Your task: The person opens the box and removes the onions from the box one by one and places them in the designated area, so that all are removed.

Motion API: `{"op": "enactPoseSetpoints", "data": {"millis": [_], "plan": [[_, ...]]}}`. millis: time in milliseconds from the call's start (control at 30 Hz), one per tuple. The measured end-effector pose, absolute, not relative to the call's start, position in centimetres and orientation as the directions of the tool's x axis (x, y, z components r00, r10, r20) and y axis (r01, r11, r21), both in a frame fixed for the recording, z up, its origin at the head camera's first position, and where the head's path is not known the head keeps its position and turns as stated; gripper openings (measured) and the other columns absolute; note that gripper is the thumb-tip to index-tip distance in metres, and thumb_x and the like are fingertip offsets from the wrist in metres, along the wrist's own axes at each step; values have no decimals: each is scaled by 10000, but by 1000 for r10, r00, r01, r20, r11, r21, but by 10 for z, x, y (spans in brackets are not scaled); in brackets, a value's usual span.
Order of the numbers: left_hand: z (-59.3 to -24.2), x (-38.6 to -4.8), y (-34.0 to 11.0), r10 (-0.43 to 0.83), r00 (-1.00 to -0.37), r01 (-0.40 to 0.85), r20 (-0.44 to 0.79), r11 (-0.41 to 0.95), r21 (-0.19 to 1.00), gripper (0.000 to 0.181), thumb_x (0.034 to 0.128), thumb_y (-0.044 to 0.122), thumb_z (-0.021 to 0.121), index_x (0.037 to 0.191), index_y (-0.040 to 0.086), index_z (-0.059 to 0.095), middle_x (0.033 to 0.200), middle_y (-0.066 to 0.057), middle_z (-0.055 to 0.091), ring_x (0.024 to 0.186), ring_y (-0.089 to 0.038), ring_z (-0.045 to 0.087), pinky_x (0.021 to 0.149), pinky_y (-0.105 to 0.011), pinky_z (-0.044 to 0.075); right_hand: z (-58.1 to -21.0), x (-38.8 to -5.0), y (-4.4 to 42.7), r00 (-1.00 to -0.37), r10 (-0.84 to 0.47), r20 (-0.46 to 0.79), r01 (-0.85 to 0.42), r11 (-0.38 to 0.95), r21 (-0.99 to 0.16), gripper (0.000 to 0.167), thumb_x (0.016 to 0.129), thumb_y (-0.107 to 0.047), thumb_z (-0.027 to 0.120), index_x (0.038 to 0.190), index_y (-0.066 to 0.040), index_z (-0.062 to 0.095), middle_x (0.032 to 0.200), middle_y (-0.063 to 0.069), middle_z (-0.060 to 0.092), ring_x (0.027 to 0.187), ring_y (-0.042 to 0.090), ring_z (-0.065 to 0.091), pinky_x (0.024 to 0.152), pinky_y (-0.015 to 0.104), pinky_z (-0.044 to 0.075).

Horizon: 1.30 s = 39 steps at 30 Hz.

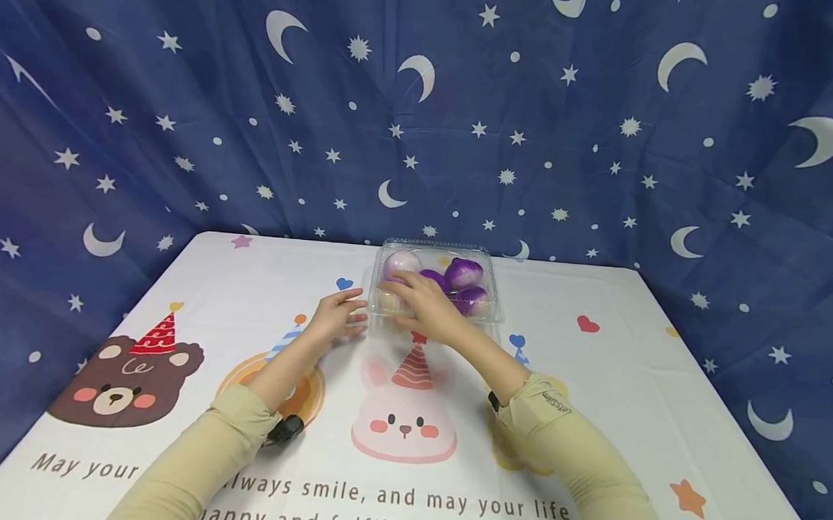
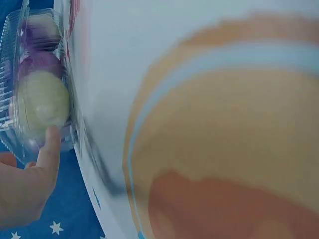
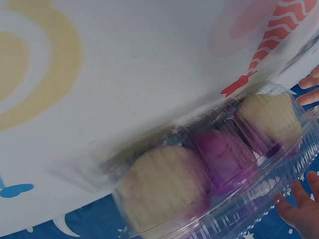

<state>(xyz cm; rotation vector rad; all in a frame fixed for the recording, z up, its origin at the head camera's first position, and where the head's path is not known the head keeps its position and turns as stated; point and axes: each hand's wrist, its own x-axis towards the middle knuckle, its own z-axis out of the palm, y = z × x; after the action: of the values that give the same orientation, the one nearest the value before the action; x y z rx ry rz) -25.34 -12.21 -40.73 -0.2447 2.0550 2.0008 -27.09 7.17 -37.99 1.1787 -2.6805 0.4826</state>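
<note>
A clear plastic container (image 1: pixel 490 311) holds several purple-and-white round vegetables, such as one (image 1: pixel 464 272) at its right side. My right hand (image 1: pixel 432 306) reaches over the container's front left part with fingers extended; contact with the plastic cannot be told. Left of the container, my left hand (image 1: pixel 333 316) has its fingers spread towards the side wall, holding nothing. In the left wrist view, my left hand (image 2: pixel 30 189) points a finger at a pale vegetable (image 2: pixel 44 102) seen through the plastic. The right wrist view shows the container (image 3: pixel 234 211) with fingers at the right edge.
A white tablecloth (image 1: pixel 591 388) printed with a bear, a rabbit and lettering covers the table. Behind the container, a blue curtain (image 1: pixel 447 169) with moons and stars hangs close to the table's back edge.
</note>
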Motion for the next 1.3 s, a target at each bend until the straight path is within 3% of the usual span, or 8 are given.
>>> {"op": "enactPoseSetpoints", "data": {"millis": [300,467,667,967,1033,1167,1233,1300], "plan": [[-415,-257,-118,134,-909,-416,-395,-213,884,439,1017,84,313,1449,7,312,1477,-213,320,1255,-312,465,1104,-397,417,-381,-277,53,-677,-697,236,-735,660,-155,461,831,-279,720,1262,-181,589,1427,137,431,1311,366,413,1095,568,382],[-419,-256,-118,173,-901,-431,-397,-274,859,451,1013,57,319,1461,15,287,1490,-195,294,1013,-179,583,1108,-384,414,-382,-278,47,-679,-698,227,-733,660,-164,380,816,-240,735,1170,-144,638,1405,146,457,1312,357,416,1095,543,393],[-421,-256,-118,178,-913,-406,-366,-328,853,466,991,-10,358,1453,-9,289,1446,-183,347,824,-63,583,889,-214,572,-385,-281,41,-677,-705,211,-735,662,-145,330,809,-226,744,1112,-123,662,1359,136,503,1291,293,447,1077,547,405],[-419,-259,-121,218,-929,-358,-299,-325,876,500,958,-88,380,1443,-68,258,1468,-234,337,785,-39,621,776,-156,583,-383,-284,35,-707,-682,187,-707,692,-149,269,809,-176,741,1057,-88,685,1320,156,537,1226,281,518,1029,554,446],[-416,-257,-122,218,-931,-355,-294,-343,870,513,954,-94,390,1446,-67,247,1405,-206,436,793,-45,627,772,-160,586,-383,-284,35,-696,-690,197,-717,680,-154,233,814,-154,733,1030,-77,696,1311,169,542,1210,292,531,1023,567,452],[-415,-256,-121,216,-935,-341,-281,-336,878,530,950,-85,415,1451,-61,244,1372,-189,478,1002,-150,629,986,-281,531,-385,-284,34,-677,-702,224,-735,659,-158,102,810,-105,719,903,-65,719,1297,177,558,1193,299,550,1026,621,429],[-425,-264,-122,218,-939,-331,-268,-345,878,534,943,-85,430,1449,-52,263,1411,-223,432,1131,-220,579,1071,-353,463,-385,-284,34,-670,-703,237,-741,650,-167,65,806,-73,706,868,-59,718,1289,183,563,1186,305,555,1030,656,401],[-458,-287,-129,260,-945,-297,-199,-419,858,524,900,-90,519,1403,-35,382,1362,-238,484,1152,-270,575,1038,-382,493,-386,-284,33,-670,-700,247,-741,646,-183,60,800,-43,691,858,-48,708,1281,188,566,1189,309,552,1040,678,370]]}}
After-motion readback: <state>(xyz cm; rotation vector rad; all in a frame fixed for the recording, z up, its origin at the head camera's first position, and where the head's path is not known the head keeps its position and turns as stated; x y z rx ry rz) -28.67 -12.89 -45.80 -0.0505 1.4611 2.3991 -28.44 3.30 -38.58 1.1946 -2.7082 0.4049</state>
